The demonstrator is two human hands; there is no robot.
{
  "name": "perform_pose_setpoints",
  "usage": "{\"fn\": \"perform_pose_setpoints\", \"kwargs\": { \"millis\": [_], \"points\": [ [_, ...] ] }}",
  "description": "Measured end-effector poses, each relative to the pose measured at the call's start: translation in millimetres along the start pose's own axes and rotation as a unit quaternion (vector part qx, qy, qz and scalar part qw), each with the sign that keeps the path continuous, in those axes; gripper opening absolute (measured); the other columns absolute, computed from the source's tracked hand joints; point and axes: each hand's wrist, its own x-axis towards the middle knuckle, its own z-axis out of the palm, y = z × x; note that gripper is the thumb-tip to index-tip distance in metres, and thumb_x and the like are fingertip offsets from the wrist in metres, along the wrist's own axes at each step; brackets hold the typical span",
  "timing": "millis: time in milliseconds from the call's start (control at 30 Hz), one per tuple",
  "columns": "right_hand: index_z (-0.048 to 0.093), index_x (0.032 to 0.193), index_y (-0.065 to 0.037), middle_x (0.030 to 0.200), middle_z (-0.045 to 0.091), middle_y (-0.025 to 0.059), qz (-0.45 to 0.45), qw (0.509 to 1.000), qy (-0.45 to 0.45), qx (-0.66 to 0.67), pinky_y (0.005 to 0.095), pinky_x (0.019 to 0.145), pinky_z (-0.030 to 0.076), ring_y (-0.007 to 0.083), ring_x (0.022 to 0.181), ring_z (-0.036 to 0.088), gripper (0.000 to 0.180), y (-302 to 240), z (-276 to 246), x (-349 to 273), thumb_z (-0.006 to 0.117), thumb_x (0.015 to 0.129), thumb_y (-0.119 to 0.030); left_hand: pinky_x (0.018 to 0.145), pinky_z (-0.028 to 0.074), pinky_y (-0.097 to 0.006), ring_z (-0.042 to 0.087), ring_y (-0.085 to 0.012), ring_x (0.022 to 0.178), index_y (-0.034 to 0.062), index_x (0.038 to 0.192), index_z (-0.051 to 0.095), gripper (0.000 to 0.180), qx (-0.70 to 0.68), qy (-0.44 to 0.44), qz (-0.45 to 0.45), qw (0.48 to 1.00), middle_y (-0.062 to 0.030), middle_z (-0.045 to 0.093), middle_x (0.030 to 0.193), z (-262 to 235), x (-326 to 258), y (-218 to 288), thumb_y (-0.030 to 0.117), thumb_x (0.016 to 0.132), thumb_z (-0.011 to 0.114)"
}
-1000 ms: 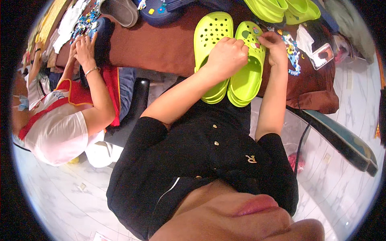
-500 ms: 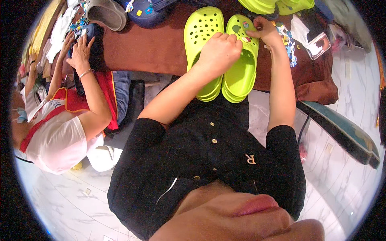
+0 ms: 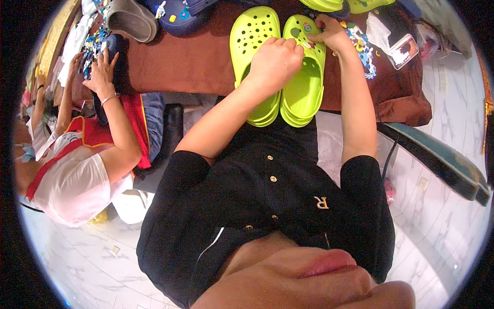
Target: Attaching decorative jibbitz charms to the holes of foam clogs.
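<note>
A pair of lime-green clogs lies side by side at the table's near edge, toes pointing away. The left clog (image 3: 252, 36) shows bare vent holes. Small coloured charms (image 3: 307, 32) sit on the upper of the right clog (image 3: 302, 100). My left hand (image 3: 275, 61) is closed over the inner side of the right clog, knuckles up; its fingertips are hidden. At the outer side of that clog's toe is my right hand (image 3: 332, 37), thumb against the upper and fingers curled. Whatever they may pinch is too small to make out.
Brown cloth (image 3: 175, 59) covers the table. Loose charms (image 3: 363, 51) and a phone-sized card (image 3: 403, 51) lie at the right, more lime clogs (image 3: 324, 4) beyond. Navy (image 3: 188, 18) and grey clogs (image 3: 131, 20) stand back left. A co-worker's hand (image 3: 103, 72) works at the left.
My right hand has shifted slightly toward the toe of the right clog, its fingers less tightly curled. My left hand keeps its place on the clog. The co-worker's hands have moved slightly.
</note>
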Motion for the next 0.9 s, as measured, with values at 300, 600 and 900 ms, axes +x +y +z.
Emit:
{"fn": "perform_pose_setpoints", "kwargs": {
  "millis": [300, 600, 900],
  "points": [
    [0.063, 0.087, 0.001, 0.082, 0.063, 0.0105, 0.062, 0.979, 0.099, 0.167, 0.0327, 0.072, 0.048, 0.02, 0.074, 0.058, 0.041, -2.8, 13.6, -36.2, 0.087, 0.063, -0.023, 0.07, 0.052, -0.041, 0.064, -0.0291, 0.073, 0.0055, 0.075, 0.058, 0.018, -0.032, 0.008, -0.021, 0.999, -0.0091, 0.06, 0.077, -3.4, -7.0, 3.2, 0.019, 0.072, 0.069],
    [0.063, 0.087, 0.0, 0.086, 0.066, 0.0079, 0.025, 0.901, 0.378, 0.21, 0.0286, 0.073, 0.049, 0.0164, 0.078, 0.061, 0.018, -20.2, 35.5, -106.7, 0.075, 0.08, -0.011, 0.069, 0.054, -0.041, 0.065, -0.0293, 0.074, 0.0059, 0.076, 0.059, 0.02, -0.046, 0.016, -0.037, 0.998, -0.0091, 0.062, 0.08, -9.7, -0.8, 1.6, 0.021, 0.071, 0.071],
    [0.063, 0.085, -0.002, 0.085, 0.067, 0.0056, 0.1, 0.902, 0.41, 0.095, 0.0301, 0.076, 0.047, 0.0162, 0.078, 0.06, 0.012, 17.6, 16.8, -155.6, 0.072, 0.083, -0.01, 0.069, 0.054, -0.04, 0.066, -0.0295, 0.074, 0.0058, 0.078, 0.06, 0.021, -0.046, 0.015, -0.036, 0.998, -0.0092, 0.063, 0.082, -3.6, -1.3, 2.9, 0.022, 0.072, 0.071]
  ]
}}
